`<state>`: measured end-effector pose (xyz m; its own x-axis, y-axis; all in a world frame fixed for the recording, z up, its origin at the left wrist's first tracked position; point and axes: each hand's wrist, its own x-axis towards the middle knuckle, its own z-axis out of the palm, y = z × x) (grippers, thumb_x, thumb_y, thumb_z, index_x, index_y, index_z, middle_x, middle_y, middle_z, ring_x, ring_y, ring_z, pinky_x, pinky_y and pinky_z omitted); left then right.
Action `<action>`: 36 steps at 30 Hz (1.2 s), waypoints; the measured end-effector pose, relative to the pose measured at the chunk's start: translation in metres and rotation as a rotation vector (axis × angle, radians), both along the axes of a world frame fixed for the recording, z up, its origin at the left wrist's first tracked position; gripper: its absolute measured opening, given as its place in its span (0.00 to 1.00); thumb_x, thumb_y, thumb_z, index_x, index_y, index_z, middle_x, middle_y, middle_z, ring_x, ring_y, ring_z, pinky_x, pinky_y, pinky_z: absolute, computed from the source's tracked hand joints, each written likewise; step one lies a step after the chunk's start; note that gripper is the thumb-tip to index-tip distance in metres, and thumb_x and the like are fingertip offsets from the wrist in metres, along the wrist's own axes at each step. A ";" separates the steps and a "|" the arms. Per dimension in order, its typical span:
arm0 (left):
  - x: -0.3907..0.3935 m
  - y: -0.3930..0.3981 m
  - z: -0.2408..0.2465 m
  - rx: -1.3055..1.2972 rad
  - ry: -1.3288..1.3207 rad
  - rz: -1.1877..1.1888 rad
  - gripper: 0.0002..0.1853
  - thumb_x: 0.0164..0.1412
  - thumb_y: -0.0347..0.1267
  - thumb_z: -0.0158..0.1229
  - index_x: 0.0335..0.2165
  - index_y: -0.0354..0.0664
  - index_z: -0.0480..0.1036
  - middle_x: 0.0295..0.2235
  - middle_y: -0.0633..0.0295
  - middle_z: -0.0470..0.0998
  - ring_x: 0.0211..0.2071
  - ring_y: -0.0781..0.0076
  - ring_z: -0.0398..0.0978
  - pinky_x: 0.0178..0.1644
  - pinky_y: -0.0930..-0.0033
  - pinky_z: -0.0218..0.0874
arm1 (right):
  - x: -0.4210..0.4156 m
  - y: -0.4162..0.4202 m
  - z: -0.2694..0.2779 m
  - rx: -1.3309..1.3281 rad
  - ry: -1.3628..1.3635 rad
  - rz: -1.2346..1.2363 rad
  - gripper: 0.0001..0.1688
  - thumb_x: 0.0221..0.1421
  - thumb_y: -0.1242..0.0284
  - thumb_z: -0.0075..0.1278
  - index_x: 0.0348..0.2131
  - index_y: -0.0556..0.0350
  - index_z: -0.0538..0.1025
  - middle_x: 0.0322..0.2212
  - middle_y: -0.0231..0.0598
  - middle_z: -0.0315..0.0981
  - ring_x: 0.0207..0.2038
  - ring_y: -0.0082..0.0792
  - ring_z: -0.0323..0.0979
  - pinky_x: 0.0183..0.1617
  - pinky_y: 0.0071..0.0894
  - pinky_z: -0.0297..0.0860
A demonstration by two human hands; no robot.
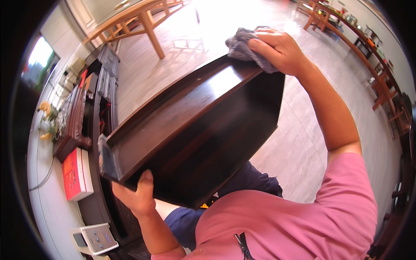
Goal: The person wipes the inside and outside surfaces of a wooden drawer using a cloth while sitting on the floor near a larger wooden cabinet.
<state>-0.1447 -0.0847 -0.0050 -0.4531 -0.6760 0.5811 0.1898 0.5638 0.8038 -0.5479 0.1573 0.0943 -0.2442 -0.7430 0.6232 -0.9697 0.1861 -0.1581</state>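
Observation:
A dark wooden drawer (201, 130) is tilted in front of me, with its long side and a narrow ledge towards the camera. My left hand (138, 195) grips its lower left corner, thumb over the edge and fingers underneath, partly hidden. At the upper right end, my right hand (279, 48) holds a crumpled grey cloth (242, 45) against the drawer's corner. Bright light reflects off the ledge near the cloth.
On the left runs a dark carved cabinet (92, 208) bearing a red and white box (76, 174) and a white device (96, 240). A wooden table (148, 29) stands beyond; a long table (354, 31) with various items is at the right.

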 end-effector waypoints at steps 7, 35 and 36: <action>0.000 0.002 0.018 0.119 -0.186 -0.068 0.46 0.53 0.22 0.64 0.68 0.25 0.57 0.61 0.47 0.72 0.61 0.59 0.70 0.68 0.59 0.58 | 0.090 -0.027 0.002 -0.215 0.049 0.039 0.19 0.71 0.64 0.49 0.33 0.59 0.81 0.27 0.45 0.76 0.32 0.51 0.73 0.39 0.46 0.69; -0.036 0.017 0.020 -0.303 -0.017 -0.071 0.15 0.48 0.20 0.65 0.39 0.32 0.77 0.35 0.61 0.81 0.37 0.73 0.79 0.41 0.68 0.68 | 0.197 -0.153 0.037 -0.034 0.076 0.745 0.33 0.52 0.51 0.71 0.45 0.59 0.81 0.37 0.45 0.75 0.40 0.51 0.76 0.43 0.44 0.74; -0.033 0.017 0.018 -0.268 -0.054 -0.093 0.16 0.48 0.20 0.65 0.39 0.32 0.77 0.36 0.62 0.81 0.37 0.72 0.79 0.42 0.68 0.69 | 0.197 -0.158 0.033 -0.092 0.100 0.766 0.31 0.51 0.50 0.70 0.41 0.58 0.82 0.34 0.44 0.73 0.38 0.52 0.75 0.40 0.46 0.74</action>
<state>-0.1777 -0.0682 0.0131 -0.5413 -0.4559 0.7065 0.2117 0.7393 0.6392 -0.3506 -0.0004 0.1269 0.3770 -0.6261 0.6825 -0.8332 -0.5511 -0.0454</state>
